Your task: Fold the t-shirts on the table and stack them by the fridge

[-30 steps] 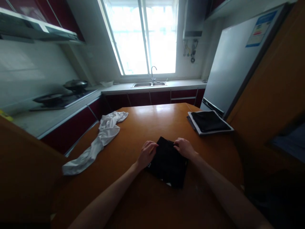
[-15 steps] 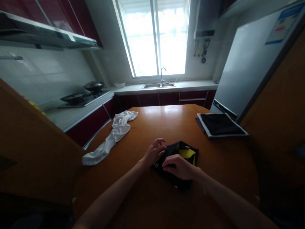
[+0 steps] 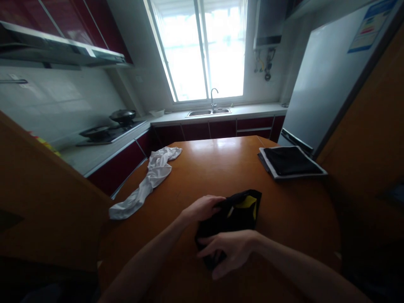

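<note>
A dark folded garment (image 3: 214,225), black with a yellow patch (image 3: 248,203) showing inside its far right end, lies on the wooden table in front of me. My left hand (image 3: 205,207) is at its far left edge, fingers bent over the cloth and partly hidden by it. Over the near edge is my right hand (image 3: 233,250), its thumb and index finger apart, the fingers resting against the fabric. The exact kind of garment cannot be made out.
A crumpled white cloth (image 3: 158,170) lies along the left of the wooden table (image 3: 217,164). Folded black and grey cloth (image 3: 290,162) is stacked at the right. Beyond are a sink (image 3: 208,112), a stove with pans (image 3: 123,117) and a fridge (image 3: 318,84).
The right hand has moved toward me and spread its thumb and fingers. The left hand has shifted slightly nearer and now bends over the garment's edge. The garment's near part has shifted.
</note>
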`<move>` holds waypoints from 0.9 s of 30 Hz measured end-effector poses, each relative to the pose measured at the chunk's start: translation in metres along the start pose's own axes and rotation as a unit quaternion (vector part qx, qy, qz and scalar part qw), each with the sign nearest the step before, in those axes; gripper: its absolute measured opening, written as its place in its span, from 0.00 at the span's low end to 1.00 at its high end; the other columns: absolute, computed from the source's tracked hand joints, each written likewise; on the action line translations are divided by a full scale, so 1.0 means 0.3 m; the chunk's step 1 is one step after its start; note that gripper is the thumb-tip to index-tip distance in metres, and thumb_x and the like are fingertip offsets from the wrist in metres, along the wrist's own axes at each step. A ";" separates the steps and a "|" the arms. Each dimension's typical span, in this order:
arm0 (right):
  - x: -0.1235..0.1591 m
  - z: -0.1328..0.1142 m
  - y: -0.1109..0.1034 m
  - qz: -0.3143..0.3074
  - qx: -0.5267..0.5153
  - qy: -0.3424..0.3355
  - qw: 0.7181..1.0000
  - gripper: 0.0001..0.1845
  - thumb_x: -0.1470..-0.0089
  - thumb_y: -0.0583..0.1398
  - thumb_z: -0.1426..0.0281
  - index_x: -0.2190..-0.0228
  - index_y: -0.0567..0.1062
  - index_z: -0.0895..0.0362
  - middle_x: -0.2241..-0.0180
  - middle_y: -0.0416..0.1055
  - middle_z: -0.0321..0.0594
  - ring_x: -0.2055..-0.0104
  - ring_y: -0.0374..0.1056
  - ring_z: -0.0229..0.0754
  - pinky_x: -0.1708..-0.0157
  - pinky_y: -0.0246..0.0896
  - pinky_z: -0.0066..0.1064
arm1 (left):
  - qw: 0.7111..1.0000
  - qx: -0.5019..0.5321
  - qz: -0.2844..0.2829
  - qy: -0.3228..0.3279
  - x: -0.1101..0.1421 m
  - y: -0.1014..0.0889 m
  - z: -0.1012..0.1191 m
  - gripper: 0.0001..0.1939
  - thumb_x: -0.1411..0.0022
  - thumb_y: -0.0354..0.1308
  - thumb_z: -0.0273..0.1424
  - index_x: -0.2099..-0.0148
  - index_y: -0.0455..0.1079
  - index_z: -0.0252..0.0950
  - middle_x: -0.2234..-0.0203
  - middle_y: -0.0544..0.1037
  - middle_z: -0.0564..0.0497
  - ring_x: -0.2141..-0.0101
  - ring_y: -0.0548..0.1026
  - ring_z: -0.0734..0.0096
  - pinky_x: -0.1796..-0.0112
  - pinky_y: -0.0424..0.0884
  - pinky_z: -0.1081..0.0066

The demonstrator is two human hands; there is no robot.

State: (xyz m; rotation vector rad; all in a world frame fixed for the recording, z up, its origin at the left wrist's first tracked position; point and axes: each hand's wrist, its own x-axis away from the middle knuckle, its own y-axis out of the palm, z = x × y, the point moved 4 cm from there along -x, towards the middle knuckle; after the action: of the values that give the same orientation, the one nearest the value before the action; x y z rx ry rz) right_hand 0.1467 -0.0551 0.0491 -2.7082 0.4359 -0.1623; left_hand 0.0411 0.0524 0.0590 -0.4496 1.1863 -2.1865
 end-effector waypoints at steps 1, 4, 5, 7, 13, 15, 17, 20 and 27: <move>0.001 -0.001 -0.006 0.001 -0.025 -0.005 1.000 0.43 0.51 0.71 0.56 0.36 0.68 0.51 0.35 0.61 0.49 0.50 0.75 0.47 0.58 0.70 0.25 | 1.000 0.000 0.002 -0.012 0.005 -0.001 -0.017 0.22 0.33 0.55 0.31 0.39 0.73 0.46 0.48 0.80 0.50 0.49 0.77 0.60 0.48 0.70 0.67; 0.024 -0.016 -0.084 0.093 -0.109 -0.057 0.988 0.33 0.46 0.68 0.56 0.42 0.75 0.53 0.35 0.63 0.49 0.40 0.67 0.52 0.47 0.66 0.33 | 0.996 -0.007 0.042 -0.075 0.001 -0.059 -0.095 0.22 0.35 0.49 0.27 0.44 0.76 0.44 0.52 0.82 0.50 0.53 0.79 0.62 0.51 0.71 0.68; 0.038 -0.018 -0.122 0.134 -0.141 -0.080 0.978 0.29 0.44 0.67 0.56 0.44 0.76 0.54 0.37 0.66 0.49 0.40 0.67 0.52 0.46 0.65 0.35 | 0.993 -0.004 0.057 -0.101 -0.010 -0.098 -0.125 0.22 0.37 0.50 0.26 0.46 0.78 0.41 0.54 0.83 0.49 0.55 0.80 0.62 0.52 0.72 0.68; 0.073 -0.008 -0.198 0.203 -0.210 -0.115 0.950 0.24 0.41 0.65 0.56 0.47 0.79 0.55 0.45 0.73 0.50 0.45 0.71 0.49 0.50 0.67 0.35 | 0.984 0.017 0.093 -0.154 -0.046 -0.213 -0.175 0.19 0.42 0.50 0.25 0.55 0.80 0.36 0.63 0.83 0.48 0.61 0.80 0.61 0.56 0.74 0.67; 0.199 0.155 -0.407 0.427 -0.379 -0.170 0.803 0.13 0.43 0.66 0.59 0.60 0.82 0.53 0.60 0.80 0.43 0.61 0.73 0.41 0.61 0.68 0.33 | 0.864 -0.001 0.497 -0.075 -0.118 -0.732 -0.151 0.18 0.40 0.47 0.24 0.56 0.78 0.35 0.63 0.81 0.47 0.59 0.77 0.62 0.53 0.72 0.64; 0.233 0.227 -0.451 0.481 -0.409 -0.160 0.759 0.11 0.47 0.68 0.60 0.64 0.82 0.52 0.64 0.79 0.39 0.64 0.72 0.39 0.63 0.67 0.31 | 0.840 0.012 0.543 -0.020 -0.118 -0.832 -0.121 0.19 0.39 0.48 0.24 0.51 0.77 0.36 0.59 0.80 0.48 0.57 0.76 0.63 0.51 0.70 0.66; 0.256 0.290 -0.479 0.515 -0.432 -0.136 0.727 0.11 0.52 0.69 0.61 0.66 0.82 0.52 0.67 0.79 0.37 0.66 0.72 0.38 0.65 0.66 0.29 | 0.822 0.034 0.568 -0.014 -0.107 -0.886 -0.108 0.17 0.37 0.50 0.26 0.51 0.76 0.36 0.59 0.80 0.49 0.58 0.76 0.63 0.53 0.70 0.66; 0.266 0.349 -0.495 0.533 -0.443 -0.094 0.715 0.11 0.54 0.69 0.61 0.68 0.81 0.52 0.68 0.79 0.37 0.67 0.71 0.39 0.65 0.66 0.30 | 0.806 0.098 0.581 -0.048 -0.078 -0.916 -0.110 0.12 0.34 0.52 0.31 0.59 0.77 0.33 0.69 0.79 0.49 0.65 0.76 0.65 0.59 0.72 0.67; 0.233 0.348 -0.467 0.502 -0.409 -0.045 0.761 0.16 0.52 0.65 0.55 0.66 0.79 0.53 0.66 0.78 0.40 0.66 0.71 0.42 0.63 0.65 0.34 | 0.787 0.285 0.547 -0.004 0.012 -1.041 -0.104 0.24 0.28 0.49 0.44 0.53 0.75 0.27 0.79 0.70 0.54 0.76 0.73 0.72 0.67 0.72 0.70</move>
State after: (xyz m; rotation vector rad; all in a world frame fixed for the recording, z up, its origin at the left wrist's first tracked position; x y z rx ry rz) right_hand 0.2697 0.0824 0.0124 -2.6989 2.2543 0.5885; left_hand -0.0869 0.2002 0.3047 0.4251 0.4583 -1.3389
